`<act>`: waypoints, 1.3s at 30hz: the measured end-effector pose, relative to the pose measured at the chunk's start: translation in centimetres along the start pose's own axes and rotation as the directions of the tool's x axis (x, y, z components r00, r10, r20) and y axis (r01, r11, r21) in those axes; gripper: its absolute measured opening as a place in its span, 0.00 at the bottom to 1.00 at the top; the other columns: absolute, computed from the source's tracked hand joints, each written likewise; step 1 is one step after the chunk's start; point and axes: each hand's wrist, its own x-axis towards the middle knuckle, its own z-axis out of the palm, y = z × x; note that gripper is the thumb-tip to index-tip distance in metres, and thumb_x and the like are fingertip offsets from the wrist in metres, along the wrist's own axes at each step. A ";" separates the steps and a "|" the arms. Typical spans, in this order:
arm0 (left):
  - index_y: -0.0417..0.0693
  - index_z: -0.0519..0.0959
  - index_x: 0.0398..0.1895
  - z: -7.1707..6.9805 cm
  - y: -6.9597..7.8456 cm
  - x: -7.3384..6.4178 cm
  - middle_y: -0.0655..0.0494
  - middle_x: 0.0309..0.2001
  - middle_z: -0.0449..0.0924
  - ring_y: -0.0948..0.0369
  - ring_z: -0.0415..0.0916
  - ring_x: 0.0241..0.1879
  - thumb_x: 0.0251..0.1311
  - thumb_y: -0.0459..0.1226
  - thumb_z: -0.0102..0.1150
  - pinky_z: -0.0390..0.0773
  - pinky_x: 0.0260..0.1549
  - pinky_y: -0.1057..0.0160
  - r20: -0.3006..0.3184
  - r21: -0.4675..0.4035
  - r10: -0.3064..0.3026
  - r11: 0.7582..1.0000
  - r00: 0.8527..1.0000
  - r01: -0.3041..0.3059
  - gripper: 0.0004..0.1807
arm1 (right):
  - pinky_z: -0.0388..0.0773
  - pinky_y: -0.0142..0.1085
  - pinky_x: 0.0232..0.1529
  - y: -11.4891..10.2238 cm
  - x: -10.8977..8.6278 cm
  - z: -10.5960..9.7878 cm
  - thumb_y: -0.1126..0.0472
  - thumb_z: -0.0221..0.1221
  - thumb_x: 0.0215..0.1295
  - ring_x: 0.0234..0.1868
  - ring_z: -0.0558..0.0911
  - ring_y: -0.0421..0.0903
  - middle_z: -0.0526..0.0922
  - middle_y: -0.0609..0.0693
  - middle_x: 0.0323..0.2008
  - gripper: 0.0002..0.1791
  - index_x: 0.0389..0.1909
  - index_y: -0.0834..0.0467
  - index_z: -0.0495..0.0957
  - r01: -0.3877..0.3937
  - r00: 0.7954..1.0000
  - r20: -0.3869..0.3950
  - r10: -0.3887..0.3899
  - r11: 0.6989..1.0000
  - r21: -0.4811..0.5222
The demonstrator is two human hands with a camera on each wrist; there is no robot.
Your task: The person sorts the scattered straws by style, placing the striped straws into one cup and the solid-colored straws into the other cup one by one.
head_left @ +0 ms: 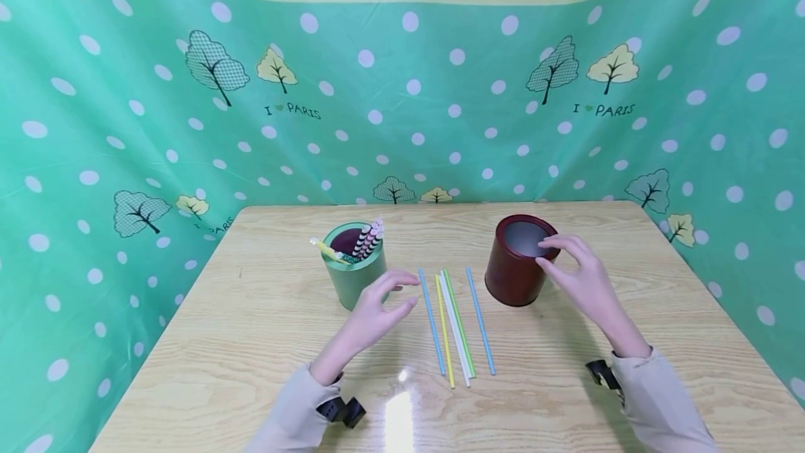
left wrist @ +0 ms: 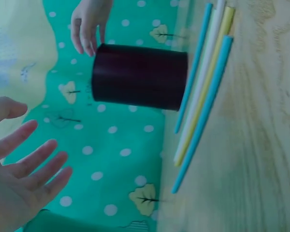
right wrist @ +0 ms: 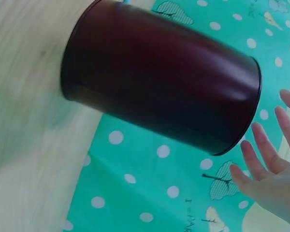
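My left hand (head_left: 376,310) hovers with its fingers loosely bent and nothing between them, just right of a green canister (head_left: 355,286). Patterned sticks (head_left: 368,238) and a yellow one (head_left: 328,251) stand in that canister. Off to the right, my right hand (head_left: 586,284) is at the rim of a dark red canister (head_left: 512,272), fingers spread and holding nothing; whether they touch the rim I cannot tell. Between the canisters lie thin straight straws: a blue straw (head_left: 432,324), a yellow straw (head_left: 444,333), white (head_left: 455,331) and green (head_left: 462,331) ones close together, and another blue straw (head_left: 481,321).
All of it stands on a light wooden table (head_left: 251,341). Behind and along the sides hangs a green dotted cloth (head_left: 453,82) printed with trees. Dark wrist devices show at the left cuff (head_left: 292,404) and the right cuff (head_left: 660,397).
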 end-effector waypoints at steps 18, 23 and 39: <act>0.41 0.75 0.43 2.3 -2.9 0.9 0.51 0.43 0.75 0.54 0.73 0.44 0.50 0.31 0.58 0.74 0.44 0.59 0.340 0.076 -0.133 0.991 0.931 0.114 0.15 | 0.58 0.21 0.54 2.3 -1.0 0.0 0.62 0.63 0.52 0.57 0.65 0.38 0.74 0.55 0.50 0.16 0.43 0.60 0.77 -0.083 0.996 0.028 0.083 0.996 0.024; 0.40 0.74 0.43 2.8 -3.7 1.0 0.50 0.44 0.75 0.53 0.72 0.46 0.49 0.30 0.59 0.73 0.46 0.57 0.407 0.108 -0.155 0.987 0.900 0.121 0.15 | 0.57 0.17 0.52 2.7 -1.1 0.3 0.62 0.62 0.52 0.57 0.64 0.37 0.74 0.56 0.50 0.15 0.42 0.61 0.78 -0.084 0.996 0.023 0.084 0.996 0.032; 0.45 0.76 0.41 3.7 -5.2 1.0 0.56 0.45 0.75 0.59 0.69 0.50 0.47 0.33 0.60 0.67 0.52 0.65 0.510 0.261 -0.196 0.963 0.838 0.066 0.15 | 0.60 0.22 0.57 3.2 -1.4 1.2 0.64 0.61 0.54 0.59 0.62 0.37 0.70 0.54 0.50 0.14 0.42 0.65 0.77 -0.140 0.990 0.019 0.139 0.968 0.209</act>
